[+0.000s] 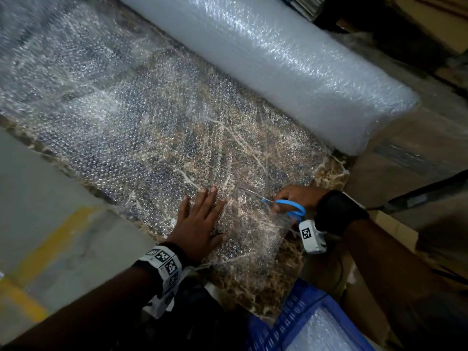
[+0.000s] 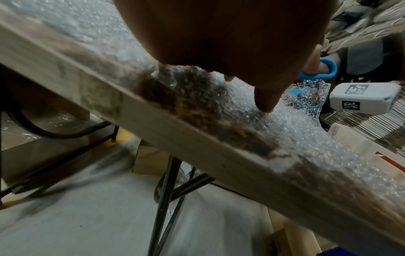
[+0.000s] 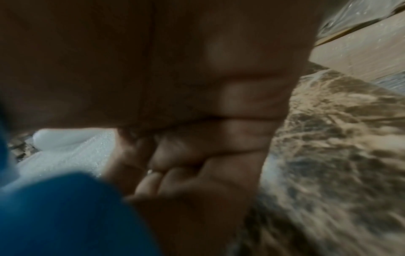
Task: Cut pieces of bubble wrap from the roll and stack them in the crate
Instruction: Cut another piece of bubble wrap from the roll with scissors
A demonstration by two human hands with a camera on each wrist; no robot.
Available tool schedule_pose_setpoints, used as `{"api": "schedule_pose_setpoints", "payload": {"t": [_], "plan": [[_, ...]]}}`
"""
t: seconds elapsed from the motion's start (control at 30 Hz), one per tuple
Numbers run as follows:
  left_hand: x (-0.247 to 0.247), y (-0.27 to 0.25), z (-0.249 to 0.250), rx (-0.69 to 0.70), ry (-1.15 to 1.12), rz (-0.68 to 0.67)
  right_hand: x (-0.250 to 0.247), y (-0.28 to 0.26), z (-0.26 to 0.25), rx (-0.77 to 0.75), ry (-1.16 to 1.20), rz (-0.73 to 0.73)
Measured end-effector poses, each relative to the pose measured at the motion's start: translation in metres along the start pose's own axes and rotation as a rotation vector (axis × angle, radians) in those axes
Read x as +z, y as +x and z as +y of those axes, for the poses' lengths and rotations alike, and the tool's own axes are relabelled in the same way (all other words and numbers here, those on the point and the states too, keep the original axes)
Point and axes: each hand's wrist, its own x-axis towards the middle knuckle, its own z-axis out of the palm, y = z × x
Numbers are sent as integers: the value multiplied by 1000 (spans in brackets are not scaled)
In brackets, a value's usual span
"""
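Note:
A thick bubble wrap roll (image 1: 266,62) lies across the far side of a marbled table (image 1: 329,171). Its unrolled sheet (image 1: 152,138) covers most of the tabletop. My left hand (image 1: 202,224) presses flat on the sheet near the front edge, fingers straight. Just to its right, my right hand (image 1: 296,198) grips blue-handled scissors (image 1: 288,207), whose blades (image 1: 250,192) point left into the sheet. In the left wrist view the left hand (image 2: 252,72) rests on the sheet (image 2: 252,110), with the scissors (image 2: 326,69) behind it. In the right wrist view curled fingers (image 3: 219,138) hold a blue handle (image 3: 65,216).
A blue crate (image 1: 304,323) with bubble wrap inside stands at the lower right, below the table's front edge. Cardboard boxes (image 1: 395,229) stand to the right. Grey floor with a yellow line (image 1: 50,244) lies to the left. Black table legs (image 2: 166,199) show below.

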Motion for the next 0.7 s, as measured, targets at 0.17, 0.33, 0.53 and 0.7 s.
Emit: {"api": "schedule_pose_setpoints", "payload": {"t": [0.17,0.33,0.53,0.7], "plan": [[1,-1,0,-3,13,-2,4,-1,7,2,30,16],[2,-1,0,-2,32,-6,4,-2,7,17,93,-20],[1,-1,0,0,23,-8,-8,-10,-8,21,102,-92],[1,-1,0,0,27,-8,-13,-9,-2,2,91,-130]]}}
